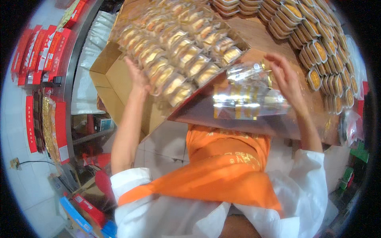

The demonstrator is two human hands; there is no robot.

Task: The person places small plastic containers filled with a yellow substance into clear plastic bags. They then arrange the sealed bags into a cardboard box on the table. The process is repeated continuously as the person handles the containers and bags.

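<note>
Rows of wrapped pastries [178, 53] stand in a shallow cardboard tray [244, 47], which sits tilted across the upper middle. My left hand [138, 74] is at the tray's left side, against the wrapped pastries; the fingers are partly hidden, and its grip is unclear. An open cardboard box [116, 86] lies under and left of that hand. On the right, my right hand [281, 71] is raised with bent fingers apart, beside clear plastic packaging [238, 101] with gold marks on the wooden table [262, 35]. I see nothing held in it.
Stacks of pastries in oval trays [315, 53] fill the table's right side. White plastic sheeting [90, 65] lies at the left. Red boxes [56, 53] stand farther left. A clear plastic bag [354, 125] is near the right corner.
</note>
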